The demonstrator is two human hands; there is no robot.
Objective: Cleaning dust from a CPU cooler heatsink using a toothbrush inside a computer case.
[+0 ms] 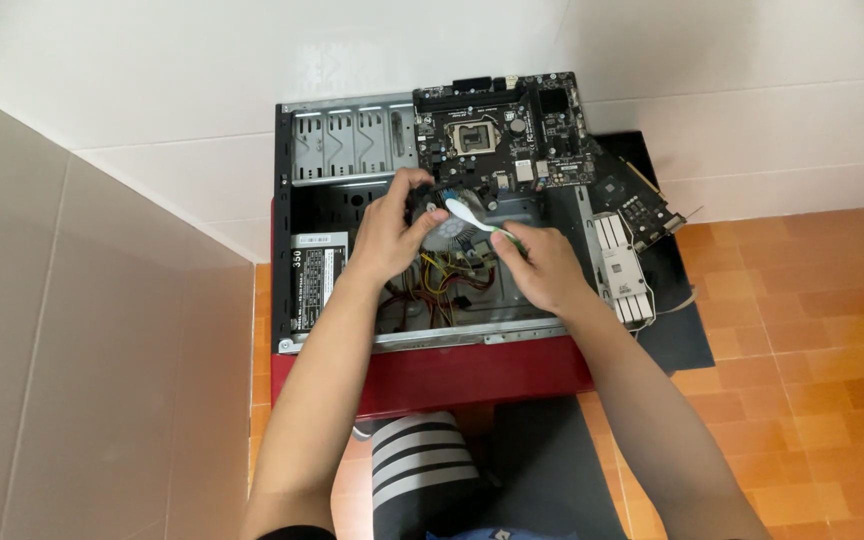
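Observation:
An open computer case (297, 215) lies on its side on a red stand (472, 372). My left hand (392, 232) grips a round black cooler fan (449, 228) held above the inside of the case. My right hand (542, 265) holds a white-handled brush (474, 215) whose tip rests on the fan's fins. A black motherboard (497, 130) leans at the far side of the case. Bundled yellow and red cables (442, 285) lie under the hands.
A power supply with a label (314, 280) sits in the case's left corner. A graphics card (637, 205) and a white card (624, 270) lie on a black mat (677, 335) to the right. White tiled wall behind, orange tiled floor (812, 340) to the right.

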